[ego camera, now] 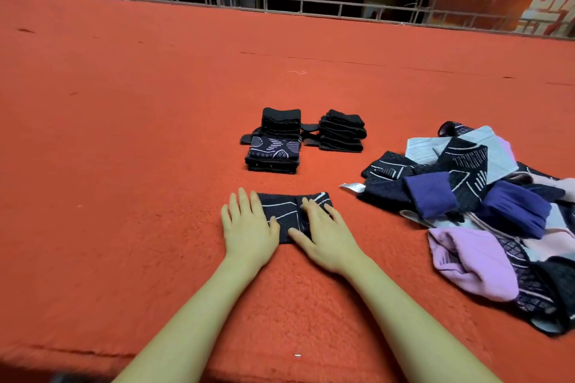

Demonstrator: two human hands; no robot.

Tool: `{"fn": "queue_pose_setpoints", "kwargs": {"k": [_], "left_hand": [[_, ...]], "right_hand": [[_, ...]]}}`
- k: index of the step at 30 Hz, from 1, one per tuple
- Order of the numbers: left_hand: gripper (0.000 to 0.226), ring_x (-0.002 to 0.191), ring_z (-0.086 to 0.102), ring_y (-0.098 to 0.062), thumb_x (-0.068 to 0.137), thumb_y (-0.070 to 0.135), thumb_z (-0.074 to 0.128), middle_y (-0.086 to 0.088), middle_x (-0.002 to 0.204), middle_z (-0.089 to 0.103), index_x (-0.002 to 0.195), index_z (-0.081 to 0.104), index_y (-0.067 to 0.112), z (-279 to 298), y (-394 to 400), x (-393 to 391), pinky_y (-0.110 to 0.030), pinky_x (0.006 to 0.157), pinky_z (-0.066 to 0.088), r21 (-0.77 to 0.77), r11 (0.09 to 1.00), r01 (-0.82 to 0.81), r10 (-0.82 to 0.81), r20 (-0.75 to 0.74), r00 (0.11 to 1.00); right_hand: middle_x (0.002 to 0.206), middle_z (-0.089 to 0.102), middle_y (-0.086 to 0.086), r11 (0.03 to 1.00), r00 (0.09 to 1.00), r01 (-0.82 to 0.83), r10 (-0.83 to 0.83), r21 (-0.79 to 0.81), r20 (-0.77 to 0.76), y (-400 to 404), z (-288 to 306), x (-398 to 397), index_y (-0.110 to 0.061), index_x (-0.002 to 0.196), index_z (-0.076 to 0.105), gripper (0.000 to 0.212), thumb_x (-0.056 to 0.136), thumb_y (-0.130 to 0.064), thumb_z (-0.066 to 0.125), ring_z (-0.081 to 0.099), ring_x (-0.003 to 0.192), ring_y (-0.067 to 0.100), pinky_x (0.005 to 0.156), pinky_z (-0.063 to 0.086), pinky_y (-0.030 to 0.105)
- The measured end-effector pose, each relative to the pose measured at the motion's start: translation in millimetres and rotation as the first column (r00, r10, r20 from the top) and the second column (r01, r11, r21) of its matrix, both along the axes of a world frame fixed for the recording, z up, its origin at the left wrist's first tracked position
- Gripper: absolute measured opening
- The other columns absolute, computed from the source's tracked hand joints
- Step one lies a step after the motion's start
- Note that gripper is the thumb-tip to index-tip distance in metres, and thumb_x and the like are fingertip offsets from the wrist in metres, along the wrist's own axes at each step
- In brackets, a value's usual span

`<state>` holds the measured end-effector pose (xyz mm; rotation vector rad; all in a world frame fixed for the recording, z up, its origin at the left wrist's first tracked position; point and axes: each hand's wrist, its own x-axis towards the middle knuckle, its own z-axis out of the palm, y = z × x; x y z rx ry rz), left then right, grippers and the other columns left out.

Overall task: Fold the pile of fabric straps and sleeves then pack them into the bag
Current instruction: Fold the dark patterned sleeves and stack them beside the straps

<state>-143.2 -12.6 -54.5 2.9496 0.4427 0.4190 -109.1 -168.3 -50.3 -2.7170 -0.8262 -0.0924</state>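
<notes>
Both hands flat, fingers straight: left hand (249, 224) and right hand (323, 235) pressing dark patterned sleeve (292, 211). Smooth creases first, square edges, then fold, I reckon.

Red carpet (124, 134); sleeve (292, 211) black with white lines; stacks (273, 140) black; pile (482, 211) — purple, lilac, grey, black.
</notes>
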Motion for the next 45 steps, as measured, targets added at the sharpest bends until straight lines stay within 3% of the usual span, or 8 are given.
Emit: {"fn": "queue_pose_setpoints", "kwargs": {"k": [6,11,19,24,29,34,39,45], "left_hand": [[0.048,0.106,0.058,-0.047,0.063,0.031,0.082,-0.031,0.115,0.061,0.093,0.069,-0.005,-14,1,-2,-0.051,0.087,0.046,0.012,0.997,-0.079,0.078,0.074,0.994],[0.056,0.094,0.063,-0.041,0.067,0.022,0.081,-0.015,0.097,0.069,0.120,0.064,0.010,-20,-2,2,-0.048,0.083,0.044,-0.016,1.000,-0.002,0.005,0.190,0.982],[0.060,0.083,0.055,-0.033,0.078,0.015,0.065,-0.004,0.083,0.067,0.136,0.050,0.016,-15,5,2,-0.042,0.080,0.024,-0.149,0.988,0.042,0.003,0.295,0.956],[0.059,0.080,0.058,-0.026,0.070,0.017,0.053,0.004,0.089,0.066,0.129,0.055,0.012,-7,3,-6,-0.034,0.079,0.020,-0.172,0.973,0.153,-0.071,0.409,0.910],[0.043,0.087,0.057,-0.010,0.083,0.013,0.063,0.010,0.083,0.056,0.124,0.052,0.021,23,-24,-3,-0.029,0.093,0.025,-0.555,0.769,0.318,0.025,0.523,0.852],[0.026,0.086,0.062,0.000,0.095,0.020,0.057,0.001,0.100,0.063,0.119,0.050,0.023,37,-54,14,-0.015,0.082,0.045,-0.783,0.423,0.456,-0.096,0.462,0.882],[0.025,0.106,0.053,-0.018,0.092,-0.004,0.049,-0.006,0.120,0.047,0.114,0.059,0.000,18,-50,26,-0.030,0.099,0.042,-0.591,0.619,0.517,-0.275,0.454,0.848],[0.044,0.141,0.018,-0.021,0.101,0.022,0.040,-0.001,0.155,0.025,0.145,0.037,0.016,14,-36,34,-0.032,0.112,0.013,-0.433,0.815,0.384,-0.419,0.017,0.908]], "right_hand": [[0.160,0.002,-0.004,0.988,0.997,-0.055,0.046,-0.145,-0.066,-11,7,3,-0.018,0.153,0.012,0.062,0.100,-0.050,0.013,-0.005,0.145,0.004,0.115,-0.010,0.023],[0.160,-0.002,-0.007,0.984,1.000,-0.016,0.013,-0.177,-0.017,-3,0,4,-0.020,0.153,0.007,0.096,0.070,-0.062,-0.018,-0.008,0.145,0.004,0.116,-0.011,0.027],[0.143,0.041,0.005,0.971,0.992,0.081,-0.058,0.227,-0.109,-6,-3,12,-0.015,0.140,0.047,0.063,0.094,-0.046,0.016,0.031,0.134,0.023,0.109,0.012,0.024],[0.144,0.043,0.004,0.995,0.993,0.082,-0.087,0.058,0.083,-4,-13,10,-0.026,0.138,0.051,0.075,0.083,-0.057,0.011,0.029,0.138,0.027,0.114,0.001,0.035],[0.128,0.042,-0.006,0.968,0.965,0.238,-0.245,0.076,0.095,-7,-10,6,-0.041,0.140,0.041,0.073,0.077,-0.066,0.015,0.031,0.124,0.018,0.101,0.008,0.034],[0.114,0.057,-0.016,0.693,0.908,0.415,-0.360,0.589,-0.215,-14,-4,5,-0.031,0.140,0.040,0.063,0.085,-0.051,0.016,0.039,0.108,-0.003,0.101,0.010,0.028],[0.108,0.054,-0.008,0.598,0.828,0.509,-0.537,0.619,-0.162,-16,-4,0,-0.020,0.094,0.066,0.045,0.089,-0.050,0.033,0.043,0.113,0.017,0.092,0.014,0.026],[0.107,0.052,-0.012,0.661,0.848,0.472,-0.522,0.583,-0.095,-18,-5,-3,-0.025,0.075,0.062,0.035,0.086,-0.057,0.052,0.040,0.113,0.013,0.089,0.013,0.024]]}}
